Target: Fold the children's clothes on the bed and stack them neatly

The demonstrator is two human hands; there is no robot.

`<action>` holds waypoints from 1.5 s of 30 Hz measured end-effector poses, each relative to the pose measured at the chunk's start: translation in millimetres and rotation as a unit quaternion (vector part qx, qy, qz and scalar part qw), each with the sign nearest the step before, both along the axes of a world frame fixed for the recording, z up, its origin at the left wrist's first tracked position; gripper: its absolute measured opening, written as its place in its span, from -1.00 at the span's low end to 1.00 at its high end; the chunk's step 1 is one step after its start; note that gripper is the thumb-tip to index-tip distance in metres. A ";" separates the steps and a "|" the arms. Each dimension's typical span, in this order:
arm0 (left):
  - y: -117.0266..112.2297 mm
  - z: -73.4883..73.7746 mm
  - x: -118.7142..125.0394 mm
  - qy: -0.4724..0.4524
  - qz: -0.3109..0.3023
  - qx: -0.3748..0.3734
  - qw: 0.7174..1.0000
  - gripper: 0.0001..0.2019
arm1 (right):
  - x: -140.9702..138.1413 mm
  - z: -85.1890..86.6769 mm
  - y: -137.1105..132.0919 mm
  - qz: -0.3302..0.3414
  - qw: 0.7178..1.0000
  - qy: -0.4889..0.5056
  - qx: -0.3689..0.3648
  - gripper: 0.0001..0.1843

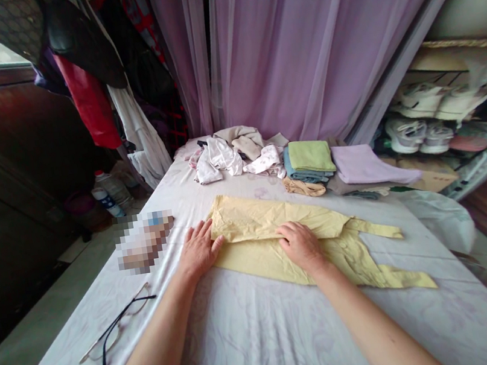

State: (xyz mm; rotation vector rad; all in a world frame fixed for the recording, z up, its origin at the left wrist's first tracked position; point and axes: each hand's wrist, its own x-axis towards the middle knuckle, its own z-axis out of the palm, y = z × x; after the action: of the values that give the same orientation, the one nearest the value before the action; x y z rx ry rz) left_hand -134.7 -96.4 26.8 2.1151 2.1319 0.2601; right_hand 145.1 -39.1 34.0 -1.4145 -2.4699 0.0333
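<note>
A pale yellow garment [276,217] lies partly folded across the middle of the bed, its sleeves trailing to the right. My left hand [199,250] rests flat, fingers spread, at the garment's left edge, fingertips touching the fold. My right hand [301,246] presses down on the middle of the garment, fingers curved on the cloth along the folded edge. Neither hand grips anything.
The white patterned sheet [258,339] covers the bed. Eyeglasses [116,326] lie near the left edge. A heap of light clothes [230,154] and folded green, blue and lilac cloths [313,160] sit at the far end. Purple curtain [296,46] behind; shoe rack [444,116] right.
</note>
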 end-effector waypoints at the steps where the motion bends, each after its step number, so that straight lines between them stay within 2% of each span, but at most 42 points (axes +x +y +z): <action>1: 0.0 -0.3 -0.1 0.001 -0.002 0.004 1.000 -0.37 | 7.0 -2.6 0.6 0.001 1.000 0.007 0.004 -0.72; 5: -0.2 -1.4 -0.8 0.004 -0.008 0.021 1.000 -0.34 | 19.0 -11.4 -1.4 0.020 0.999 0.035 0.028 -0.71; 14: -1.8 -4.9 -2.5 -0.010 0.004 0.032 0.999 -0.26 | 3.2 -12.6 -11.8 0.054 0.996 0.060 0.032 -0.74; 19: -3.1 -2.0 -3.9 0.008 -0.030 0.022 0.999 -0.43 | 1.7 -11.3 -15.0 0.052 0.996 0.072 0.021 -0.75; 24: -2.8 3.2 -1.0 0.020 -0.025 0.015 0.999 -0.41 | 1.3 -9.7 -17.8 0.055 0.996 0.071 0.011 -0.73; 29: -1.8 1.1 0.0 0.031 -0.017 0.019 0.999 -0.43 | 1.9 -10.0 -16.3 0.033 0.998 0.059 0.016 -0.71; 34: 0.0 -2.8 -1.7 0.031 -0.016 0.020 0.999 -0.43 | 15.5 -12.4 -11.4 -0.011 0.997 0.075 0.023 -0.64; 37: 1.2 -2.6 -1.8 0.033 -0.012 0.014 0.999 -0.43 | 29.8 -17.6 -10.3 -0.022 0.994 0.102 0.026 -0.71; 40: 1.8 -2.3 -1.6 0.033 -0.012 0.016 0.999 -0.42 | 43.6 -22.8 -6.8 -0.006 0.988 0.149 0.025 -0.76; 43: 1.3 -3.2 -1.7 0.036 -0.011 0.022 0.999 -0.42 | 53.7 -22.4 3.0 -0.007 0.981 0.194 0.022 -0.69; 45: 0.6 -3.8 -2.1 0.039 -0.013 0.029 0.999 -0.41 | 58.2 -18.6 11.8 -0.036 0.984 0.174 0.018 -0.63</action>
State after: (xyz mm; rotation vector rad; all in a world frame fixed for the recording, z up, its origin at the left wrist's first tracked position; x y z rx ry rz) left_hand -136.8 -95.8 23.0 2.2173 2.1634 0.2430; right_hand 203.3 -27.4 15.4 -1.3523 -2.1238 0.2004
